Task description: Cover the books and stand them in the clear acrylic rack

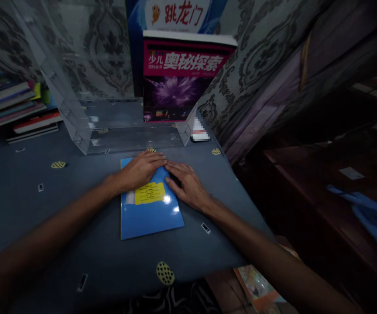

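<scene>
A thin blue book [152, 220] with a yellow text patch lies on the patterned table cover in front of me. My left hand [144, 169] rests flat on its upper part, fingers extended to the right. At the book's upper right edge is my right hand [188, 185], its fingers stretched out and meeting the left fingertips, thumb apart. Just beyond the hands stands a clear plastic rack [129, 138]. A magenta and purple book [182, 83] stands upright in it, with a larger blue book [216, 15] behind.
Stacked books [8, 102] lie at the table's far left. Beside the rack's right foot is a small blurred-out object [199, 131]. Beyond the table's right edge are a dark red surface [309, 174] with a blue item [375, 218] and a colourful book [257, 285] lower down.
</scene>
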`<move>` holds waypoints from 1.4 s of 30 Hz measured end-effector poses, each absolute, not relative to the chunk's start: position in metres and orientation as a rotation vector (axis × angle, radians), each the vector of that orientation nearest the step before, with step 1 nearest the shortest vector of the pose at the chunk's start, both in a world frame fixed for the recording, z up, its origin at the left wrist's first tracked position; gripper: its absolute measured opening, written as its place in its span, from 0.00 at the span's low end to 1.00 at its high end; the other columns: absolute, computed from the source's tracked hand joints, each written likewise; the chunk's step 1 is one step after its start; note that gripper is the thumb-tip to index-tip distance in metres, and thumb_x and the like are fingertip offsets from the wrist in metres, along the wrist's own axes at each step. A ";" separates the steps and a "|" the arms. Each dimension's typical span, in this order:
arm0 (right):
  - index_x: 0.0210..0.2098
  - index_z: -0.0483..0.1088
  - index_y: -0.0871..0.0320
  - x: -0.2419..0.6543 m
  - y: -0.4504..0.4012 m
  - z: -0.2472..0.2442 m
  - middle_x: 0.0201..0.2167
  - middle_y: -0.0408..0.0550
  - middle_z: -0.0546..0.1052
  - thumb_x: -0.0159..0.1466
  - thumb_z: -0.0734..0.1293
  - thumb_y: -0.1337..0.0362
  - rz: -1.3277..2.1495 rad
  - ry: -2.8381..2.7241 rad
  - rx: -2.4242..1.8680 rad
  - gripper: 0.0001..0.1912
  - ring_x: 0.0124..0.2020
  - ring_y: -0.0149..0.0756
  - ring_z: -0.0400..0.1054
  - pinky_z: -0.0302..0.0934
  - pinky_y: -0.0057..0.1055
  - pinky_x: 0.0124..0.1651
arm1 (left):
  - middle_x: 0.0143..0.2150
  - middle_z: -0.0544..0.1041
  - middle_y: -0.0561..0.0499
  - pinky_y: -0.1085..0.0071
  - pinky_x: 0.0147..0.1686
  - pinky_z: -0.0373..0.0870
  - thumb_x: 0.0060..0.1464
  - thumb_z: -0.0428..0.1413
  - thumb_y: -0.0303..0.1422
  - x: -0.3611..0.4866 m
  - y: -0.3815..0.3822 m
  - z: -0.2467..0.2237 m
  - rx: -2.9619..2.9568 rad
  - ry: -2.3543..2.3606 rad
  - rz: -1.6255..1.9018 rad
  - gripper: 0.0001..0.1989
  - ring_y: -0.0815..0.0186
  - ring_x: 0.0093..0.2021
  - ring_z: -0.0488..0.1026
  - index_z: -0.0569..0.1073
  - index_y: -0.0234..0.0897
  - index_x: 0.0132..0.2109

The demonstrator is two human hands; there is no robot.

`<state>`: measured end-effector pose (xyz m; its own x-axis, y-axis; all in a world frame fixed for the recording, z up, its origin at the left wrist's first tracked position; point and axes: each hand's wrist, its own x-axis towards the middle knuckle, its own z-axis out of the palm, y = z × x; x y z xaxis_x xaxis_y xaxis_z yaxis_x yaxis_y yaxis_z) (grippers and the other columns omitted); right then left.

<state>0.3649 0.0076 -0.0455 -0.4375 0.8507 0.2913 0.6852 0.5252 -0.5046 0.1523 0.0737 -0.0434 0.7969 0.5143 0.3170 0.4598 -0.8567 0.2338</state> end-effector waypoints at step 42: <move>0.65 0.61 0.56 0.372 -0.058 -0.049 0.57 0.54 0.76 0.70 0.63 0.50 0.056 -2.483 -1.200 0.29 0.59 0.48 0.68 0.59 0.56 0.63 | 0.63 0.72 0.49 0.57 0.63 0.64 0.64 0.46 0.25 0.149 0.089 -0.044 2.867 0.916 0.520 0.22 0.62 0.64 0.68 0.70 0.41 0.61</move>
